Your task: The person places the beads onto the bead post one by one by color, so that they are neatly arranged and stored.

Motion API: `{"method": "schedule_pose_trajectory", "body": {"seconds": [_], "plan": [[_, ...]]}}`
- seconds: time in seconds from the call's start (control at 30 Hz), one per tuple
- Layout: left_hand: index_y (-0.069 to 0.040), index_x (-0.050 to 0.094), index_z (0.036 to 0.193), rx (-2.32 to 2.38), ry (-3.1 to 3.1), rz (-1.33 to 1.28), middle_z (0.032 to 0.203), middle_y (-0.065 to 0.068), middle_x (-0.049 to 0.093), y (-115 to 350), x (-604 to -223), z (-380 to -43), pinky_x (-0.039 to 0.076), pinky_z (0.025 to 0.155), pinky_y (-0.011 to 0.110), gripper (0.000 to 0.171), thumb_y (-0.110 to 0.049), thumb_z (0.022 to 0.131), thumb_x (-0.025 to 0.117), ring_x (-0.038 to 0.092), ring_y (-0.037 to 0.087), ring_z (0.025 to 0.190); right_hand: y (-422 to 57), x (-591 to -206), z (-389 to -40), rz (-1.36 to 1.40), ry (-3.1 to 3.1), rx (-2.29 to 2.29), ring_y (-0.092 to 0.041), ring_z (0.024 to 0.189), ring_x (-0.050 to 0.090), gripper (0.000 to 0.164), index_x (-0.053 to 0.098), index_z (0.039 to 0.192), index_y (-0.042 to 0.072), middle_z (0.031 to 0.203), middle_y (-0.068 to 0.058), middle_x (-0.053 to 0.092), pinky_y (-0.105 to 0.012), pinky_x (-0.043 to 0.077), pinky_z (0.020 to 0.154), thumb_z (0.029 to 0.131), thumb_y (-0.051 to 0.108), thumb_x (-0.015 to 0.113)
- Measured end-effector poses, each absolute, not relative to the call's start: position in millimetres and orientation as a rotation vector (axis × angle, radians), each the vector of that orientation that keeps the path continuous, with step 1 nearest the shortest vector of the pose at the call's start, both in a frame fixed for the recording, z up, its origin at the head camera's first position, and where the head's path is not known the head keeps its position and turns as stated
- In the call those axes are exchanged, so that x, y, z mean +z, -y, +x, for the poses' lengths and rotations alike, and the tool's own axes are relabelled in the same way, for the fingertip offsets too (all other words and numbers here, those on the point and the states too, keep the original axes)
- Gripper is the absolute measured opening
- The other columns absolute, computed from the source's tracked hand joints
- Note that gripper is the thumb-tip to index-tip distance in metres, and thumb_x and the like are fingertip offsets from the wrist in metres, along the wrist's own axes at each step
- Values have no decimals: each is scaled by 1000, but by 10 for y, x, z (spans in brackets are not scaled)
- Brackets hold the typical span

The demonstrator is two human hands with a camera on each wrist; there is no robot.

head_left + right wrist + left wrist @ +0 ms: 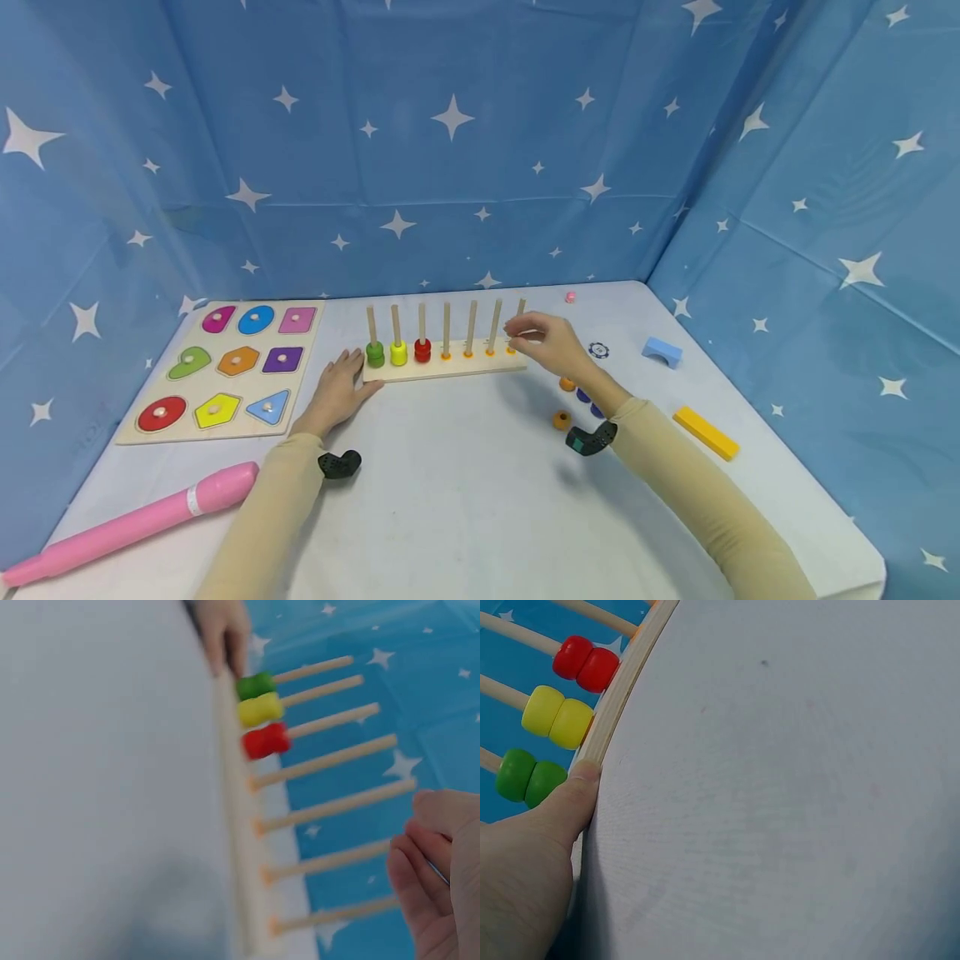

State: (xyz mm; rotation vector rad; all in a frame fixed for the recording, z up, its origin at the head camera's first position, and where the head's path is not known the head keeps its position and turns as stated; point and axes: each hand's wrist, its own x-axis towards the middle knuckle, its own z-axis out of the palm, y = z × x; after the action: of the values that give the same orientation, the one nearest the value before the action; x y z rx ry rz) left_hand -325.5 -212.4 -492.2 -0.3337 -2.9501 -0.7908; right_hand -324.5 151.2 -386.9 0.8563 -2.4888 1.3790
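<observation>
A wooden peg board (450,371) with a row of several upright pegs stands at the back of the table. Its left pegs carry green beads (375,355), yellow beads (398,353) and red beads (422,351), two of each; the other pegs are bare. At the board's left end my left hand (339,396) holds it, thumb along the front edge (592,746), other fingers by the end. My right hand (551,342) hovers near the tops of the rightmost pegs (337,913), fingers loosely bent. No bead shows between them; the peg nearest it is partly hidden.
Orange beads (562,420) and dark blue beads (583,396) lie below my right forearm. Farther right are a poker chip (598,350), a blue arch block (662,352) and a yellow block (706,432). A shape puzzle (247,329) and a pink inflatable stick (135,525) occupy the left.
</observation>
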Motion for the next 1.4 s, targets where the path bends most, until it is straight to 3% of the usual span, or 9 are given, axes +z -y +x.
{"method": "schedule_pose_trajectory", "body": {"seconds": [0.23,0.5,0.73,1.07,1.4], "plan": [[11,29,142,-796,2945,-351,148,28,24,2132,-4921,-3254,7,113,56,75,-39,94,57,13,43,139,-1885,-4129,-2906,783,2637,1438,-36,99,62,24,62,110,-8,106,-23,64,-39,54,86,87,-2,64],[11,30,141,-778,2937,-359,148,28,26,2130,-4933,-3247,7,113,56,73,-38,94,57,14,43,139,-2187,-4464,-2758,850,2699,1397,-39,98,63,24,63,108,-10,105,-25,64,-45,54,84,84,-8,65],[11,30,141,-769,2936,-353,148,28,26,2134,-4949,-3264,7,114,56,73,-37,94,57,14,42,139,-2404,-4769,-2774,866,2776,1369,-26,102,63,30,63,112,-1,108,-12,66,-32,54,86,84,4,71],[11,29,142,-778,2943,-346,149,27,25,2139,-4941,-3275,6,114,55,74,-38,94,57,13,41,140,-2480,-4818,-2738,837,2789,1319,-15,100,63,28,65,112,9,108,1,66,-25,54,85,85,7,70],[11,30,141,-787,2935,-354,148,28,26,2129,-4928,-3259,8,114,56,74,-38,94,57,14,42,139,-2200,-4659,-2880,864,2664,1323,-20,96,65,27,66,109,0,107,-5,66,-29,55,82,82,-1,70]]}}
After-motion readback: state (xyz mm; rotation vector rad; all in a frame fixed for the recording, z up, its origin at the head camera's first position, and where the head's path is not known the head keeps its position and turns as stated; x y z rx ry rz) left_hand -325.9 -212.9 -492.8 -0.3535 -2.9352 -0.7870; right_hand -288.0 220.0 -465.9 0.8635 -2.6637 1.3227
